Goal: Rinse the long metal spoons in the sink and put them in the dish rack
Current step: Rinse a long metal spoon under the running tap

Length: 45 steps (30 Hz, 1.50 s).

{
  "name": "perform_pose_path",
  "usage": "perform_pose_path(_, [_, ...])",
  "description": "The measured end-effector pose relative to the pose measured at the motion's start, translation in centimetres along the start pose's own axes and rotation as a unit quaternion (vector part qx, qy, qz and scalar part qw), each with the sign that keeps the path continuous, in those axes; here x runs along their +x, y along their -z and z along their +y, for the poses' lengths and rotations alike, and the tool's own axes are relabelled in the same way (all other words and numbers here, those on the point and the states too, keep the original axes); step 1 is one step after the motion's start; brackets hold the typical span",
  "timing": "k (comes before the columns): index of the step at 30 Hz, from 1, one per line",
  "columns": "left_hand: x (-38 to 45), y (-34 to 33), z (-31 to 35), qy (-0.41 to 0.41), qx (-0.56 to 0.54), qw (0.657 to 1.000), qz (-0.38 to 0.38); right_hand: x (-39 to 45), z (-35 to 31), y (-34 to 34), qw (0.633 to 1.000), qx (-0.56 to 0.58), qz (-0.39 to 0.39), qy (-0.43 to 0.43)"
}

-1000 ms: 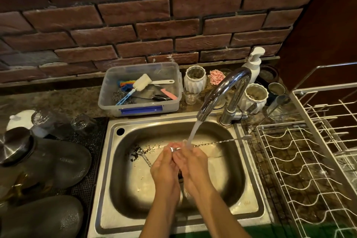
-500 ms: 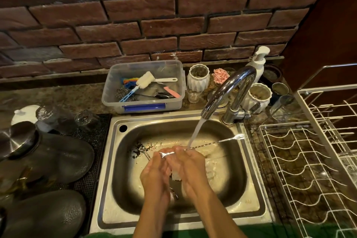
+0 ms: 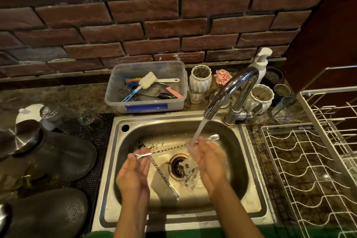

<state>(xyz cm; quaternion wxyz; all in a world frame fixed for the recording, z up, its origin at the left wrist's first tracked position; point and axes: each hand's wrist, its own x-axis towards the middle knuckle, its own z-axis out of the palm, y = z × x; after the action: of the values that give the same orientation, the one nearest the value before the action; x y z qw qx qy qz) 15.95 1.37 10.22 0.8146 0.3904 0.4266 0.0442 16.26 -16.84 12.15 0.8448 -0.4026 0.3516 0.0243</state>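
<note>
Since the earlier frame your hands have spread apart along the spoon (image 3: pixel 173 148), which now spans the sink (image 3: pixel 257 170) under the running tap (image 3: pixel 229 91). From the head camera, your left hand (image 3: pixel 133 176) pinches one end with its fingers loosely curled, and your right hand (image 3: pixel 210 160) closes round the twisted shaft in the stream. Its long axis runs left to right, rising toward the dish rack (image 3: pixel 309 170); your right hand is nearer that rack. A second spoon (image 3: pixel 164 177) lies on the sink floor between your hands.

Clearance around the sink basin (image 3: pixel 249 160).
Faucet spout (image 3: pixel 229 91) overhangs the rear right; dish rack (image 3: pixel 309 170) lies open alongside.
</note>
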Motion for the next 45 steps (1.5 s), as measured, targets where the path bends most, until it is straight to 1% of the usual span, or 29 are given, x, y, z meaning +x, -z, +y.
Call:
perform_pose_path(2, [0.2, 0.3, 0.4, -0.009, 0.004, 1.000, 0.002, 0.1, -0.6, 0.2, 0.999, 0.035, 0.023, 0.008])
perform_pose_path(7, [-1.5, -0.6, -1.6, 0.024, 0.015, 0.999, 0.017, -1.3, 1.9, -2.1, 0.998, -0.044, -0.032, -0.041])
perform_pose_path(9, [-1.0, 0.0, -0.9, 0.017, 0.004, 0.999, 0.027, -1.1, 1.0, -1.5, 0.998, -0.041, -0.025, -0.030])
perform_pose_path(13, [0.7, 1.7, 1.1, -0.004, -0.001, 0.999, 0.045, -0.1, -0.6, -0.3, 0.999, -0.005, 0.030, 0.012])
perform_pose_path(16, [0.5, 1.6, 1.5, -0.019, 0.012, 0.998, 0.052, 0.0, 0.1, -1.1, 0.999, -0.009, 0.030, 0.025])
perform_pose_path(19, [0.6, 2.0, 1.9, -0.029, 0.008, 0.998, 0.059, 0.3, 0.7, -1.5, 0.999, 0.012, 0.038, 0.020])
perform_pose_path(23, [1.0, 2.9, 2.3, -0.036, 0.012, 0.997, 0.066, 0.7, 1.5, -1.4, 0.999, -0.033, 0.014, 0.018])
perform_pose_path(25, [1.0, 3.1, 2.5, -0.040, 0.014, 0.997, 0.062, 0.5, 1.8, -1.5, 0.999, -0.042, 0.013, 0.012])
perform_pose_path(29, [0.9, 3.0, 2.2, -0.051, 0.025, 0.997, 0.049, 0.6, 1.5, -1.5, 1.000, 0.005, 0.028, 0.000])
perform_pose_path(33, [1.0, 2.9, 1.9, -0.049, 0.023, 0.998, 0.044, 0.7, 0.9, -0.9, 1.000, -0.015, -0.003, -0.010])
perform_pose_path(35, [0.9, 2.7, 1.6, -0.043, 0.027, 0.998, 0.027, 0.7, 0.7, -0.4, 1.000, -0.007, -0.007, -0.023])
perform_pose_path(39, [0.6, 1.7, 1.1, -0.034, 0.019, 0.999, -0.019, 1.0, 0.2, 0.5, 0.997, 0.057, -0.002, -0.057])
perform_pose_path(43, [-0.2, -0.2, -0.2, -0.002, -0.002, 0.999, -0.044, 1.2, -0.8, 1.8, 0.993, 0.105, 0.001, -0.052])
perform_pose_path(45, [-1.2, -1.8, -1.6, 0.023, 0.006, 0.998, -0.064, 1.3, -0.9, 2.1, 0.994, 0.098, 0.001, -0.044])
